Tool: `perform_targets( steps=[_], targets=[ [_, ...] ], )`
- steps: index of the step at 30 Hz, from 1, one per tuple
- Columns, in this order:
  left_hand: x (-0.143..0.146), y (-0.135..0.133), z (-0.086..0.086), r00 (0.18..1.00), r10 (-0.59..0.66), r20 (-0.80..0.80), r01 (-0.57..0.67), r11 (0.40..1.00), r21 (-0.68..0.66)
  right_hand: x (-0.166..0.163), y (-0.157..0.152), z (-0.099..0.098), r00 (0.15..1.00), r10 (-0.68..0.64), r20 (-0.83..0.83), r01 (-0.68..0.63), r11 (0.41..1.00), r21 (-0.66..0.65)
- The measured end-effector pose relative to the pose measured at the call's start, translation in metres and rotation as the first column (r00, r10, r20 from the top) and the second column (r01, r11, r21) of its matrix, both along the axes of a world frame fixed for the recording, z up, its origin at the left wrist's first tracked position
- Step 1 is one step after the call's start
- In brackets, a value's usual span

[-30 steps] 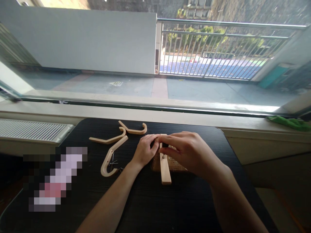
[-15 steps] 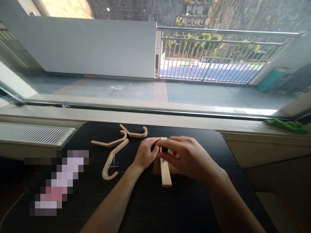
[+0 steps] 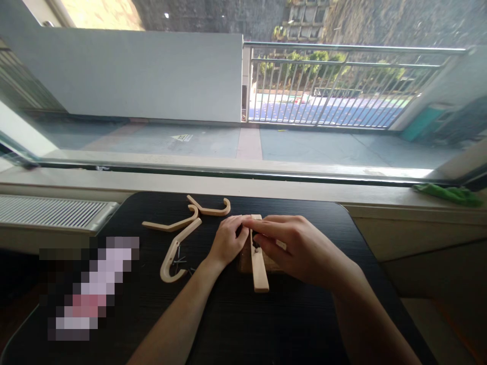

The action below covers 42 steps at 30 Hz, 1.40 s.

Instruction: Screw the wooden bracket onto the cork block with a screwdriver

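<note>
A pale wooden bar (image 3: 260,274), with a small metal screw head showing near its middle, lies across a brown wooden block (image 3: 246,262) on the black table. My left hand (image 3: 230,237) is at its far left side, fingers together, thumb bent toward the bar's edge. Over the bar from the right comes my right hand (image 3: 291,235), index finger and thumb bent close together above the screw. Something small and dark shows between them, too hidden to name. The bar's far end is partly covered by my fingers.
Three curved wooden hooks lie left of my hands: a near hook (image 3: 166,263), a middle hook (image 3: 167,225) and a far hook (image 3: 213,211). Several loose screws (image 3: 178,262) lie inside the near one. A blurred-out pinkish thing (image 3: 102,274) lies further left. A window sill (image 3: 266,187) borders the table (image 3: 304,324).
My right thumb and index finger have shifted around above the bar, the thumb going slightly up and away, uncovering more of the screw. My left hand and the bar stay put.
</note>
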State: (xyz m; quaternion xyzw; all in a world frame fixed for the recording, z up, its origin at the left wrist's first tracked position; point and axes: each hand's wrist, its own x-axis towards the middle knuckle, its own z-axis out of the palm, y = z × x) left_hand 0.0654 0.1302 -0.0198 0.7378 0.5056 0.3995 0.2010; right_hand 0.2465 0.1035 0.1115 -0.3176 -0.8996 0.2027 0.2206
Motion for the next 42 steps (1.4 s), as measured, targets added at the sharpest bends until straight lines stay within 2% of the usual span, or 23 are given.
perform_targets(
  steps=[7,35,42],
  targets=[
    [-0.0015,0.0010,-0.0005,1.000,-0.017,0.010,0.017,1.000,-0.013,0.0029,0.0004,0.0001,0.997,-0.070,0.020,0.070,0.997,-0.039],
    [-0.0028,0.0025,-0.0062,1.000,-0.001,-0.016,0.001,0.999,-0.044,0.0076,0.0037,-0.0033,0.997,-0.074,-0.028,0.075,0.996,0.044],
    [-0.0019,0.0007,-0.0012,1.000,-0.014,-0.003,0.013,0.998,-0.062,0.0067,0.0047,-0.0042,0.996,-0.079,-0.038,0.081,0.994,0.066]
  ],
)
